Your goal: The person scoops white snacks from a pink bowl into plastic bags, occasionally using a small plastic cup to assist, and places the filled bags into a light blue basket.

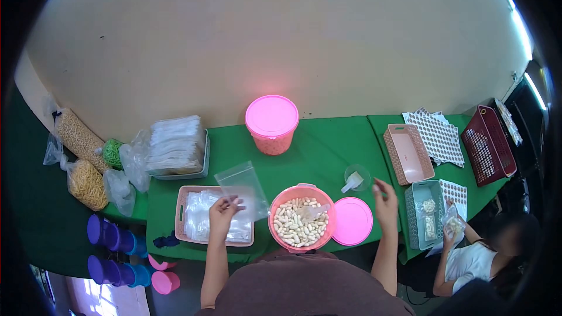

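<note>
My left hand pinches a clear zip bag by its lower left part, above a pink basket of flat clear bags. The zip bag looks flat, with nothing in it. Between my hands stands a pink tub of pale oblong pieces that look like unshelled peanuts. A clear scoop lies on them. My right hand is raised with its fingers apart, holding nothing, right of a round pink lid. Nearby is a small clear round container with a white scoop.
A lidded pink tub stands by the wall. Stacked bags and filled snack sacks sit left. At right are a peach basket, a grey basket, label sheets, a maroon basket and another person handling a bag.
</note>
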Demonstrator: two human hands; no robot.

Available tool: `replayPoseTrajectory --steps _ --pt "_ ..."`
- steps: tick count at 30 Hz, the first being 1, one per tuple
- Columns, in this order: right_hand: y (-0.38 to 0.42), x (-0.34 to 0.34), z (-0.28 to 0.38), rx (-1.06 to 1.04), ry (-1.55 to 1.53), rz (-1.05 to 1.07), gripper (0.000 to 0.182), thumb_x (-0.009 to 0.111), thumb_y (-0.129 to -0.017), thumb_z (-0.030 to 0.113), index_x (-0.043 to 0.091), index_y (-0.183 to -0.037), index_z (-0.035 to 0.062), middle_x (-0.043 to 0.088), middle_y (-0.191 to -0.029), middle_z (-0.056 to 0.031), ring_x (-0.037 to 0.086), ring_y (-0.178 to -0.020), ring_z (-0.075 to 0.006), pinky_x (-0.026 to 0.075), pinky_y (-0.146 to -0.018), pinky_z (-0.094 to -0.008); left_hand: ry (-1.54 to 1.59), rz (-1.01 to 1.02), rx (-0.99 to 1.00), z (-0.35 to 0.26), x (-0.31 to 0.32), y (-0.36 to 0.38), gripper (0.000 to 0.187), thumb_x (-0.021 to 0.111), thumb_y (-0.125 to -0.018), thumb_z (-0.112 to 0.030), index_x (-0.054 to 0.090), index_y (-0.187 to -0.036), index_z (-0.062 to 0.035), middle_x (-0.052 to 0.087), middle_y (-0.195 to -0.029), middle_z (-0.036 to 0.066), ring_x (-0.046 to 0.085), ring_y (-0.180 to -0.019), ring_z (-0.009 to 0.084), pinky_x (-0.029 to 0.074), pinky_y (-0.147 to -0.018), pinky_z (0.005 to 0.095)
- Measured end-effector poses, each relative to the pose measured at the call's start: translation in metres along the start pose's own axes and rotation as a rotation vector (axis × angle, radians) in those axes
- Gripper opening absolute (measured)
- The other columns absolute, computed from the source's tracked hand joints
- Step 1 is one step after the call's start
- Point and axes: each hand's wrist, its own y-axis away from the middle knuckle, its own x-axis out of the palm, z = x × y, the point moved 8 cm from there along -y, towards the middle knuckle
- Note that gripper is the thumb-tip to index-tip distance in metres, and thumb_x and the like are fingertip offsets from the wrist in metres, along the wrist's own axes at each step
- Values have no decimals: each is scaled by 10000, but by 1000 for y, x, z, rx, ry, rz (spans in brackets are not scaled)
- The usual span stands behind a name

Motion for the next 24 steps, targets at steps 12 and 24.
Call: replayPoseTrajectory --steps 12,24 --pt "86 142 126 -278 -134 856 216 552 -932 150 602 -1088 9 624 -1084 -130 582 -1045 -251 447 -897 -364 49 429 40 -75 122 57 437 675 -814 38 574 -1236 -8 686 -1011 112 676 -887 164 540 -764 235" --pt "82 128 129 -321 -249 601 191 679 -856 171 582 -892 10 587 -837 -78 564 -804 -175 443 -721 -312 -189 154 402 -84 103 57 209 786 -671 33 648 -823 -1 648 -774 49 619 -719 113 512 -906 339"
